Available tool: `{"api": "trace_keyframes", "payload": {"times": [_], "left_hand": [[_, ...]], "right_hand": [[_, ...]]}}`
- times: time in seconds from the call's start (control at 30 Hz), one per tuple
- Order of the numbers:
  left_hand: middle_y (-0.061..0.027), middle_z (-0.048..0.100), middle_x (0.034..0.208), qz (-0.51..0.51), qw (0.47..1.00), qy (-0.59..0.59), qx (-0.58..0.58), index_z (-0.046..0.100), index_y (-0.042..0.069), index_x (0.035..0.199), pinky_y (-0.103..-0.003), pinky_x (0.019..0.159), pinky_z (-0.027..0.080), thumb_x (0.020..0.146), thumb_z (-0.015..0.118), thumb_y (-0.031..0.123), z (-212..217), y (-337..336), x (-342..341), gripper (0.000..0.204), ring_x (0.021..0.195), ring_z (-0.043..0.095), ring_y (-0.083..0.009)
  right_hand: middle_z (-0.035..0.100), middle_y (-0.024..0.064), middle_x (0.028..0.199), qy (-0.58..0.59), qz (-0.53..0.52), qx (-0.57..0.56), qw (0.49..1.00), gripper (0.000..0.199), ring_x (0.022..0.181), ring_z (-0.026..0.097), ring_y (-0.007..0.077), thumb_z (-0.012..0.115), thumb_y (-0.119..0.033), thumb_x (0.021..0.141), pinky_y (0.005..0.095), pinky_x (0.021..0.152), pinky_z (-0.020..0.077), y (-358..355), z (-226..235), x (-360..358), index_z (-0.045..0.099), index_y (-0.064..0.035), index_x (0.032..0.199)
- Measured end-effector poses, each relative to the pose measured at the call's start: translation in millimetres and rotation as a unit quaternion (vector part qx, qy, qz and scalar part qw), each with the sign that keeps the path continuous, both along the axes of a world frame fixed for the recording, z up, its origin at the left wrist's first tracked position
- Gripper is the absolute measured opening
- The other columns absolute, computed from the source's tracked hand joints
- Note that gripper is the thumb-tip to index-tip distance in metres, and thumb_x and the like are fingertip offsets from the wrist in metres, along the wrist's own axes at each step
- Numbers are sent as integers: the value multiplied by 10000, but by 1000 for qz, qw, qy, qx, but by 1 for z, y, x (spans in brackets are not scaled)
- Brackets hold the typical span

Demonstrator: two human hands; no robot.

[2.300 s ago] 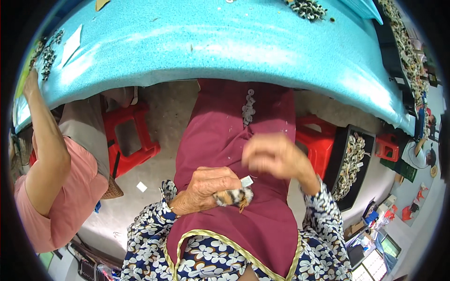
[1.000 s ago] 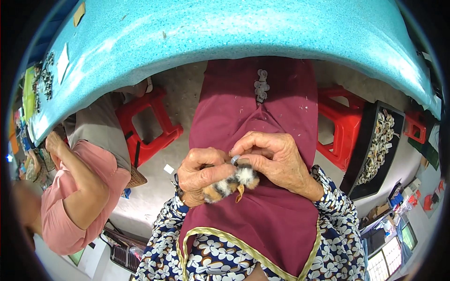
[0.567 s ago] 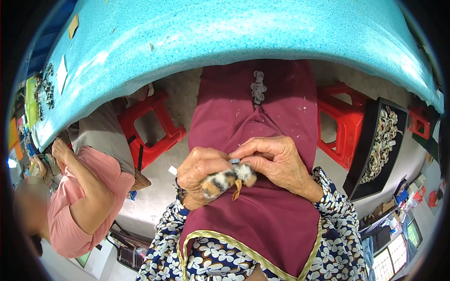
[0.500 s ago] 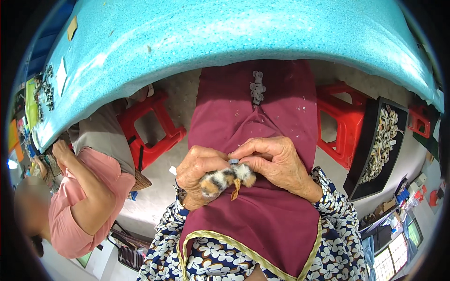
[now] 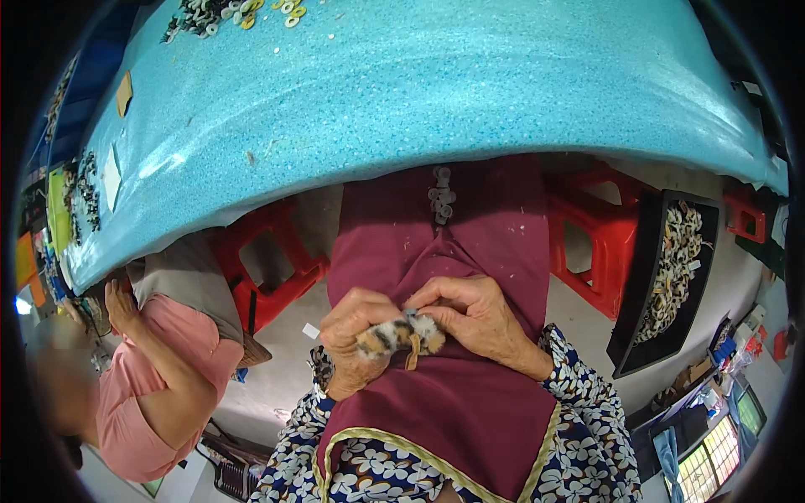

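My left hand (image 5: pixel 356 329) is closed around a small furry plush piece (image 5: pixel 387 338) patched in black, orange and white. A thin tan strip (image 5: pixel 412 355) hangs from its near side. The fingertips of my right hand (image 5: pixel 480 317) pinch at the far edge of the plush, where a small grey-blue plastic piece (image 5: pixel 409 313) shows partly between my hands. What exactly the right fingertips grip is hidden. Farther up my lap, a cluster of small grey plastic discs (image 5: pixel 441 197) lies on my maroon apron (image 5: pixel 444 251).
A table with a speckled turquoise cover (image 5: pixel 436 101) spans the far side, with black, white and yellow rings (image 5: pixel 214 15) on it. Red stools (image 5: pixel 591 251) stand at both sides. A black tray (image 5: pixel 625 335) of furry pieces is at right. A person in pink (image 5: pixel 168 394) sits left.
The view has shifted, showing more of the tabletop and its rings. My hands still hold the plush between them. The other person's hand at the left has lifted slightly.
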State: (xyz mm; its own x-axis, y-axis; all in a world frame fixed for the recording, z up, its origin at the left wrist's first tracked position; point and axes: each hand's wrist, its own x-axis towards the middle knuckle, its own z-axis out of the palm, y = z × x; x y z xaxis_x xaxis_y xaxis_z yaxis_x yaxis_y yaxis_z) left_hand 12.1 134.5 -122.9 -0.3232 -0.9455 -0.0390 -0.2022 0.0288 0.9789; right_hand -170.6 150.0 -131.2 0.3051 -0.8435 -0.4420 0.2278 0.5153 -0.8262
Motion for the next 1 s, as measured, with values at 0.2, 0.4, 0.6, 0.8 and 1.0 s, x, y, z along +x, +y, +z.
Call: {"api": "trace_keyframes", "payload": {"times": [0.2, 0.4, 0.6, 0.8, 1.0], "left_hand": [[-112, 554, 833, -38, 986, 24, -158, 615, -28, 864, -355, 638, 523, 652, 763, 85, -1, -12, -1, 282, 737, 622, -275], [-107, 512, 804, -103, 955, 7, -277, 611, -47, 871, -367, 587, 545, 546, 731, 51, 1, -21, 1, 361, 729, 629, -299], [-111, 523, 809, -87, 957, 14, -276, 612, -49, 875, -363, 587, 541, 536, 726, 70, -3, -23, 2, 376, 725, 630, -300], [-109, 552, 831, -87, 978, 27, -186, 623, -20, 870, -351, 609, 521, 542, 740, 90, 0, -23, 2, 365, 751, 631, -279], [-104, 596, 863, -20, 993, 36, -112, 643, 1, 886, -289, 681, 497, 714, 716, 56, 3, -13, -6, 195, 764, 613, -198]], "right_hand": [[658, 45, 783, -12, -80, -22, 996, 102, 726, 602, 62, 589, 0, 840, 202, 648, 484, -6, 9, 4, 635, 29, 926], [663, 43, 808, -21, -79, 18, 996, 110, 745, 600, 51, 617, -4, 832, 187, 650, 485, -9, 14, 5, 641, 22, 936], [658, 59, 849, -3, -66, -48, 997, 121, 769, 616, 75, 614, 29, 816, 188, 660, 491, -12, 11, 2, 652, 22, 930], [648, 67, 847, -35, -78, -43, 995, 117, 790, 603, 111, 616, 32, 801, 227, 702, 476, -8, 3, 3, 652, 26, 911], [644, 70, 847, -12, -73, -61, 995, 106, 788, 605, 123, 618, 36, 794, 235, 700, 479, -6, 5, 1, 646, 33, 896]]}}
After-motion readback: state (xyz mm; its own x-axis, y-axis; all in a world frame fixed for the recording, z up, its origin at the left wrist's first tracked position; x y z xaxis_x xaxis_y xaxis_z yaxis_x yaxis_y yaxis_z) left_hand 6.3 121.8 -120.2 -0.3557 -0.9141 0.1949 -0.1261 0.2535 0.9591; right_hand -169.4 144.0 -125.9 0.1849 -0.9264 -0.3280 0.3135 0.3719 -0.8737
